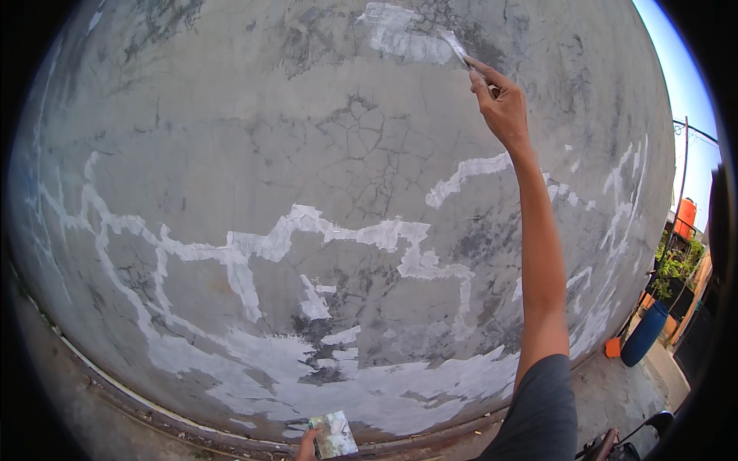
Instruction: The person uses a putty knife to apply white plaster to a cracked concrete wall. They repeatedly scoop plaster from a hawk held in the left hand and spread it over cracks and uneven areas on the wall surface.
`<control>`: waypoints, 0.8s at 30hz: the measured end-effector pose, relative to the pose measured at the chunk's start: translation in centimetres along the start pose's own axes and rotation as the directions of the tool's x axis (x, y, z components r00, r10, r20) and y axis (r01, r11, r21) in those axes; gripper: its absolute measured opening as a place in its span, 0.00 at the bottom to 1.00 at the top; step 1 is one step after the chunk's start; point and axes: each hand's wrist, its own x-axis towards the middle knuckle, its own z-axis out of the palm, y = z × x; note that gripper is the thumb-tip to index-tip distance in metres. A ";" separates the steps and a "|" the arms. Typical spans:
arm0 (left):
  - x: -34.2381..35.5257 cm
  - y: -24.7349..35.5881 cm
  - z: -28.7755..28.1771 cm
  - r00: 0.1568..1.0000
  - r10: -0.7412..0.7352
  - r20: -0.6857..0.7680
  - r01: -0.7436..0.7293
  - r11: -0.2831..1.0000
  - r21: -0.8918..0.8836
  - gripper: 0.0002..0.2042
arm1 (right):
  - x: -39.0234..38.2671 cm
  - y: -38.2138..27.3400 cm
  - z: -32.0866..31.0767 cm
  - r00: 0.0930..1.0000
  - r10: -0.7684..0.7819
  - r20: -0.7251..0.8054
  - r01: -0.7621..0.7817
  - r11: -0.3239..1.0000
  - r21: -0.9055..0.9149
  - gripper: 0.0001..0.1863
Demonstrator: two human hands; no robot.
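"Where's the knife [455, 48]?"

"At the right end of the patch [388, 38], pinched in the right hand [503, 106]. I'd tilt it low and press evenly, thinning the edges."

"And the board [336, 436]?"

"Well below the patch, gripped by the left hand [307, 445]."

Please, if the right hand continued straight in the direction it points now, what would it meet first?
Probably the grey wall, beside the upper white patch, with the scraper in the right hand leading; whether it already touches is unclear.
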 end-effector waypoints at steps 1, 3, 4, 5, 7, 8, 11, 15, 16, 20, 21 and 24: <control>0.4 0.5 0.4 1.000 0.011 0.005 -0.011 1.000 0.002 0.17 | 1.7 0.5 0.3 0.990 -0.136 -0.027 0.133 0.987 -0.089 0.14; 0.2 0.6 0.4 1.000 0.013 -0.001 -0.013 1.000 0.012 0.17 | 4.7 1.8 0.7 0.918 -0.395 -0.041 0.371 0.889 -0.267 0.13; 0.1 0.7 0.3 1.000 0.019 -0.005 -0.019 1.000 0.008 0.17 | 5.7 2.2 0.9 0.907 -0.422 0.001 0.402 0.862 -0.308 0.13; 0.2 0.7 0.3 1.000 0.023 -0.006 -0.023 1.000 0.006 0.17 | 6.6 2.5 0.9 0.894 -0.447 0.045 0.433 0.831 -0.349 0.14; 0.2 0.7 0.3 0.999 0.032 -0.012 -0.032 0.999 -0.003 0.17 | 7.6 2.4 1.2 0.886 -0.448 0.118 0.456 0.796 -0.397 0.14; 0.2 0.5 0.3 0.999 0.035 -0.018 -0.035 0.999 -0.005 0.17 | 8.0 2.1 1.4 0.886 -0.446 0.129 0.459 0.799 -0.390 0.14; 0.7 0.5 0.7 0.999 0.030 -0.016 -0.030 1.000 0.002 0.17 | 8.6 2.3 1.4 0.881 -0.445 0.158 0.470 0.795 -0.384 0.14; 1.3 0.3 1.1 1.000 0.024 -0.016 -0.024 1.000 0.011 0.17 | 7.2 2.6 3.0 0.914 -0.387 0.125 0.402 0.817 -0.414 0.15; 1.3 0.3 1.0 1.000 0.022 -0.019 -0.022 1.000 0.011 0.17 | 6.4 2.7 3.2 0.933 -0.344 0.104 0.354 0.833 -0.425 0.15; 1.4 0.2 1.1 1.000 0.017 -0.010 -0.017 1.000 0.015 0.17 | 5.2 2.4 -0.9 0.950 -0.228 0.214 0.308 0.796 -0.521 0.15; 1.2 0.1 1.0 1.000 0.014 -0.009 -0.013 1.000 0.013 0.17 | 5.5 1.9 -2.0 0.942 -0.233 0.240 0.330 0.761 -0.559 0.15; 0.9 0.2 0.9 1.000 0.013 -0.010 -0.012 1.000 0.014 0.17 | 6.8 -0.3 -3.8 0.913 -0.281 0.296 0.405 0.702 -0.585 0.14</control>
